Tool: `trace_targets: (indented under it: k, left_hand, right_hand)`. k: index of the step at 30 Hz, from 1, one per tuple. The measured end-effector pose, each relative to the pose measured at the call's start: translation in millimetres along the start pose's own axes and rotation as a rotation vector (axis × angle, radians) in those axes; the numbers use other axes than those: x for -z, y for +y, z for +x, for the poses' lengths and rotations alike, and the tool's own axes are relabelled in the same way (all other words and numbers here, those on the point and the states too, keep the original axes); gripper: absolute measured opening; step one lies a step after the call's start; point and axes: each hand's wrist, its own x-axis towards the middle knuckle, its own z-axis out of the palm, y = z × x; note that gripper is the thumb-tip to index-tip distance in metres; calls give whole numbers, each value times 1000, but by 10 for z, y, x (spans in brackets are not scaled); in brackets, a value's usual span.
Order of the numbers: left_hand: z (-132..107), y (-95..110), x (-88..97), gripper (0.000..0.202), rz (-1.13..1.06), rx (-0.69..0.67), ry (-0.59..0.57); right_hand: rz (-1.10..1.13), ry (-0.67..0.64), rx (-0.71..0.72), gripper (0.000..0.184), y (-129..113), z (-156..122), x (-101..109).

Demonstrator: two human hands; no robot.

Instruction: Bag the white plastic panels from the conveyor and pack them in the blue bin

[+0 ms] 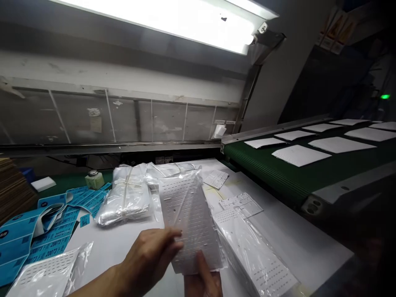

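A white slotted panel or stack of panels point(185, 206) in a clear plastic bag is held up at the middle of the view, tilted toward me. My right hand point(204, 278) grips its lower end from below, thumb on the front. In front of its lower left part is my left hand point(151, 249), thumb and fingertips drawn close together. Whatever may be between those fingertips is too small to make out. A similar bagged slotted stack point(253, 251) lies to the right on the white table surface point(297, 231), and another bagged stack point(46, 270) lies at lower left.
Rubber-banded clear bags point(125, 198) lie behind my left hand. Blue label sheets point(52, 233) and a small bottle point(94, 180) are at left. Loose white boards point(243, 204) lie behind the right stack. A green conveyor point(262, 163) carries several white panels, under a bright lamp point(161, 16).
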Motion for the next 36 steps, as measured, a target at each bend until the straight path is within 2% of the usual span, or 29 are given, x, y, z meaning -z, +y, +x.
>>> trace_targets:
  k: [3, 4, 6, 8, 10, 12, 14, 15, 18, 20, 22, 24, 27, 30, 33, 36]
  left_hand:
    - [69, 64, -14, 22, -323, 507, 238]
    - [87, 86, -3, 30, -417, 630, 308]
    - [97, 124, 37, 46, -605, 727, 333]
    - [59, 142, 77, 50, -837, 692, 228]
    - [-20, 127, 96, 44, -1059, 641, 139]
    - [-124, 78, 95, 40, -1160, 627, 157]
    - [-236, 9, 88, 40, -1133, 644, 197]
    - [-291, -24, 84, 40, -1097, 654, 199]
    - [-449, -87, 50, 43, -996, 679, 123]
    - [-547, -94, 0, 43, -969, 671, 48]
    - [-634, -90, -50, 44, -929, 649, 0]
    - [-691, -91, -64, 44, -865, 647, -31]
    - [-659, -109, 4, 58, -812, 643, -25]
    - [-508, -128, 79, 66, -862, 588, 87]
    - [-432, -147, -1, 48, -891, 614, 147]
    - [-584, -150, -227, 33, -816, 677, 146]
  right_hand:
    - [55, -18, -23, 86, 40, 30, 55]
    - [21, -39, -28, 84, 57, 32, 86]
    - [-76, -110, -48, 77, 98, 25, 158]
    - [-169, -199, -88, 71, 143, 11, 228]
    - [-262, -286, -131, 69, 174, 5, 287]
    - [-344, -346, -178, 69, 155, 20, 333]
    - [-426, -340, -179, 71, 56, 54, 356]
    - [-483, -316, -132, 72, -23, 72, 351]
    - [-775, -292, 118, 70, -301, 83, 240]
    - [-941, -372, 199, 71, -433, 47, 110]
    - [-1000, -478, 160, 71, -464, 4, 4]
    - [-1010, -558, 113, 63, -402, -13, -12]
    - [-1127, -656, 115, 49, -254, 33, 151]
    - [-1286, -771, 208, 47, -196, 114, 360]
    - [-1354, -793, 236, 54, -284, 155, 426]
    - [-1268, -707, 50, 67, -428, 128, 360]
